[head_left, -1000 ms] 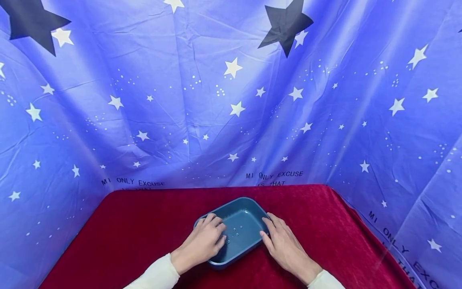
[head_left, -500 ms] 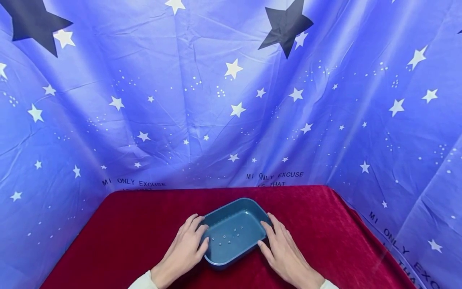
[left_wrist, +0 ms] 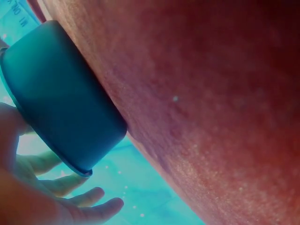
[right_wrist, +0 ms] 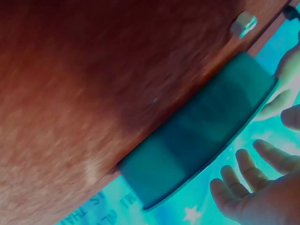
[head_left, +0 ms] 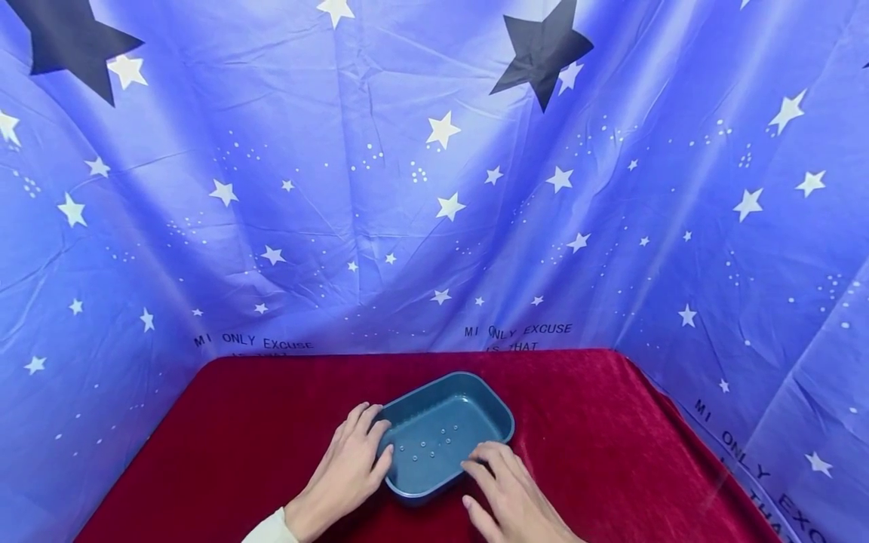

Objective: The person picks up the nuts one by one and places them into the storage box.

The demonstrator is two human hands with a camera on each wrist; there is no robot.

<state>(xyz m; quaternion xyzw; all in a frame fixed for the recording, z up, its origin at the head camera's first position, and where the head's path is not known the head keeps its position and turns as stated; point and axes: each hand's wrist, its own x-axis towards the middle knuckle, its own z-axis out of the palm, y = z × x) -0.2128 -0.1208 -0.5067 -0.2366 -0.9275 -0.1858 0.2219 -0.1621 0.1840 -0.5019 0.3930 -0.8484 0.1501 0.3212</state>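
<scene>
A blue rectangular plastic box (head_left: 451,445) with rounded corners stands at a slant on the red cloth. Inside it, several small shiny pieces (head_left: 423,444) lie scattered over the bottom. My left hand (head_left: 345,464) is at the box's left end, fingers spread and fingertips at the rim; the left wrist view shows those fingers (left_wrist: 84,199) loosely extended along the rim. Over the front right edge hovers my right hand (head_left: 509,490), its fingers slightly bent and holding nothing. The right wrist view has its fingers (right_wrist: 251,173) apart from the box wall (right_wrist: 201,126).
A small metal piece like a nut (right_wrist: 243,24) lies on the red cloth beside the box in the right wrist view. The red velvet cloth (head_left: 258,422) covers the table. A blue curtain with stars (head_left: 380,188) surrounds the table at the back and sides.
My left hand has drawn back from inside the box to its left end, uncovering more small pieces. My right hand has left the right end and come toward the near edge.
</scene>
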